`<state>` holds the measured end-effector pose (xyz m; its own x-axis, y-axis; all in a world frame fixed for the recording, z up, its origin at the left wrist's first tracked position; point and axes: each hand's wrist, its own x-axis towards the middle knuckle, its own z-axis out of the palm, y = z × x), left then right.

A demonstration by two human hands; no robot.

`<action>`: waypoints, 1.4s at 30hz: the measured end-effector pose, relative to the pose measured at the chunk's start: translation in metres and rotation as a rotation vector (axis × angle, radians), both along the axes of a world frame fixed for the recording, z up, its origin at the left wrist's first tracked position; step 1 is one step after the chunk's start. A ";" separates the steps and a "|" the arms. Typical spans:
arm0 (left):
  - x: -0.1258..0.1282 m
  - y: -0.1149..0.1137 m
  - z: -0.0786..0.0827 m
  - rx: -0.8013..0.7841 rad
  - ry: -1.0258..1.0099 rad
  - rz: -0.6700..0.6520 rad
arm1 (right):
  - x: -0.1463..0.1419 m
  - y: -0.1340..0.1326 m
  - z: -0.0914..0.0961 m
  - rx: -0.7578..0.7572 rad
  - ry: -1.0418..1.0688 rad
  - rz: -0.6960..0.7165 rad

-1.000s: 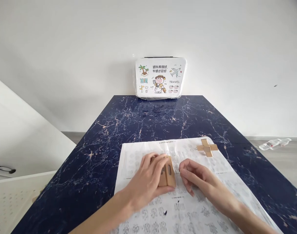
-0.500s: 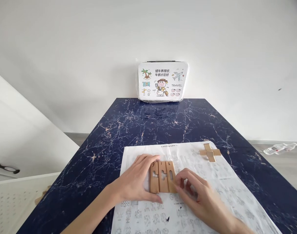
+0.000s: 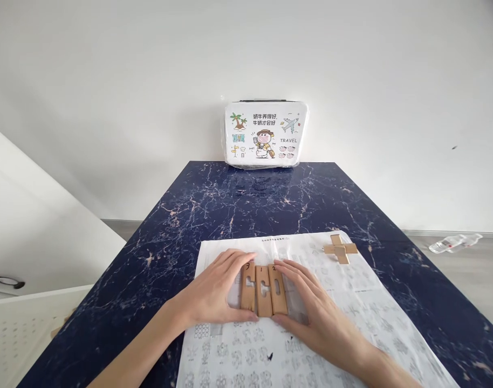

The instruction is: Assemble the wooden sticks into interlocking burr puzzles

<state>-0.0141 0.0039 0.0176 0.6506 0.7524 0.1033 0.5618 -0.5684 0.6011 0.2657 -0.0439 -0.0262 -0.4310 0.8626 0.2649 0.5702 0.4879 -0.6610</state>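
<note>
Three flat wooden puzzle bars lie side by side on a printed paper sheet [image 3: 343,334]. They are the left bar [image 3: 247,306] marked 3, the middle bar [image 3: 264,308] marked 1 and the right bar [image 3: 280,306] marked 2. Each has a cut-out in its middle, and the right bar leans slightly. My left hand [image 3: 214,293] spans the left bar, fingertips at its far end and thumb at its near end. In the same way, my right hand [image 3: 311,302] holds the right bar between fingers and thumb.
A cross of joined wooden pieces [image 3: 340,249] rests on the sheet's far right corner. At the back of the blue marbled table [image 3: 230,210], a white cartoon case [image 3: 266,134] leans against the wall. A white perforated basket [image 3: 24,328] stands at the left, below the table edge.
My right hand has gone from a pinch at the right bar's side to a spread grip over its two ends. That bar now tilts a little. My left hand keeps its place on the left bar.
</note>
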 end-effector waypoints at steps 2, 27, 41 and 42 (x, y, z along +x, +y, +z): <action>-0.001 0.000 0.001 0.008 -0.005 0.001 | 0.000 0.001 0.001 -0.016 0.006 -0.004; 0.018 -0.013 -0.007 0.027 -0.242 0.198 | 0.004 0.009 0.014 -0.140 0.140 -0.103; 0.033 -0.020 0.005 -0.443 -0.663 0.312 | 0.007 0.009 0.020 -0.416 0.593 -0.089; 0.033 -0.019 0.004 -0.447 -0.688 0.316 | 0.008 0.009 0.021 -0.493 0.639 -0.075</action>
